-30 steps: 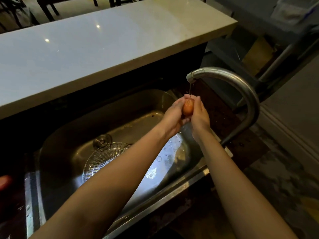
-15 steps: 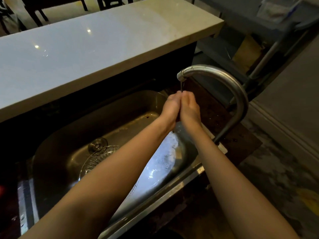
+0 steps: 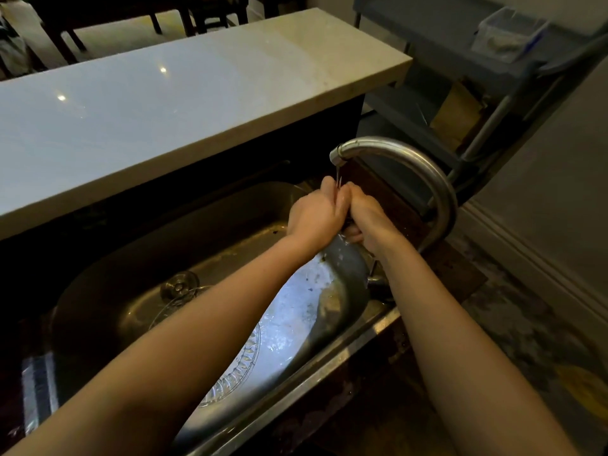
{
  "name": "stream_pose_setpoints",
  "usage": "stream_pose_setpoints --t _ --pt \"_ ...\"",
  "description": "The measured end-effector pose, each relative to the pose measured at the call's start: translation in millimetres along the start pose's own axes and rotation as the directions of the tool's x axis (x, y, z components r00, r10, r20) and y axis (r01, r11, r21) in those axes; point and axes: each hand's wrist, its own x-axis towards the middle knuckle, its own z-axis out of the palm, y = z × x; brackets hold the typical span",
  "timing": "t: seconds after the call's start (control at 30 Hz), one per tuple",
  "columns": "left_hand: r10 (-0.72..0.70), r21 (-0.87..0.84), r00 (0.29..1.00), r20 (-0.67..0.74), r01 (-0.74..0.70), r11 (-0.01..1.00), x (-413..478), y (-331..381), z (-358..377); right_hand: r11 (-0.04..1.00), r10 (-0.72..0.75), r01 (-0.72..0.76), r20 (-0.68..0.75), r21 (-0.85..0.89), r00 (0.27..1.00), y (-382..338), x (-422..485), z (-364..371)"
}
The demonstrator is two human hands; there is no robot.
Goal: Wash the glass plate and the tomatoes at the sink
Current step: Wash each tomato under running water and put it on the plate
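Stainless steel forms the sink (image 3: 230,205) below us, with a curved tap (image 3: 427,172) at its right end sending a thin stream of water (image 3: 337,179) down. Our left hand (image 3: 312,215) and right hand (image 3: 367,217) meet directly under that stream, pressed palm to palm with the fingers curled inward against each other. Whatever lies between them is hidden, so we cannot tell if they hold anything. The glass plate (image 3: 238,370) rests on the sink floor toward the near side, mostly covered by our left forearm, its cut-pattern rim showing beside the arm. The drain (image 3: 179,286) sits just beyond the plate's far left edge. A pale stone countertop (image 3: 164,110) runs along the far side of the sink.
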Motion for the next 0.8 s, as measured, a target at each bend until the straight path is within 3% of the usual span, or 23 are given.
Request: stream_pose_setpoints --t 0.03,0.1,0.13,0.2,0.23,0.27,0.33,0.4,0.47,0.53,0.6,0.67,0.77,0.8 --pt "0.034 -0.005 0.999 0.004 -0.034 0.999 -1.8 0.1 -0.5 1.000 0.009 -0.009 0.002 -0.025 1.000 -2.3 -0.7 -0.2" --pt "-0.106 -0.153 0.992 0.072 0.116 0.982 0.5 5.1 -3.3 0.972 -0.078 0.046 -0.130 -0.231 0.988 -4.2 -0.4 3.4" --pt "-0.224 -0.284 0.959 0.175 0.267 0.921 4.1 8.8 -5.7 0.927 -0.185 0.101 -0.206 -0.360 0.961 -4.1 -1.8 5.5" --pt "-0.348 -0.510 0.825 0.446 0.553 0.659 11.4 11.9 -11.4 0.802 -0.433 0.263 -0.217 -0.536 0.875 0.2 -5.5 6.7" --pt "-0.332 -0.548 0.780 0.530 0.614 0.568 13.2 12.3 -14.1 0.751 -0.503 0.322 -0.184 -0.577 0.844 3.1 -7.8 5.6" --pt "-0.310 -0.552 0.771 0.556 0.621 0.556 14.7 12.4 -15.8 0.730 -0.528 0.353 -0.156 -0.585 0.835 5.2 -10.5 4.5" --pt "-0.320 -0.441 0.845 0.428 0.505 0.742 14.7 15.7 -17.1 0.819 -0.475 0.355 -0.185 -0.451 0.861 7.4 -7.9 4.4" --pt "-0.235 -0.160 0.953 0.191 0.266 0.951 13.3 13.5 -14.7 0.946 -0.304 0.267 -0.211 -0.187 0.929 3.5 -2.3 7.9" --pt "-0.056 0.054 0.995 0.084 0.052 0.997 9.1 7.3 -11.8 0.994 -0.111 0.111 -0.090 -0.009 0.990 1.0 2.7 5.9" --pt "0.049 0.041 0.998 0.038 -0.050 0.998 3.6 -3.6 -11.8 0.997 -0.030 0.026 0.063 0.071 0.998 2.2 2.1 2.7" --pt "0.011 -0.082 0.999 0.030 -0.009 0.997 -0.6 -10.0 -11.0 0.998 -0.065 0.064 0.052 0.025 0.997 2.8 2.2 5.1" --pt "-0.119 -0.275 0.987 0.109 0.145 0.951 -1.7 -5.4 -9.3 0.977 -0.179 0.169 -0.072 -0.128 0.981 4.6 2.7 8.4" --pt "-0.297 -0.542 0.861 0.412 0.494 0.680 0.8 0.1 -10.7 0.928 -0.366 0.356 -0.084 -0.111 0.927 16.7 3.6 10.4" --pt "-0.310 -0.584 0.830 0.465 0.550 0.597 1.2 0.5 -11.6 0.919 -0.390 0.385 -0.061 -0.081 0.919 20.1 2.3 11.2"
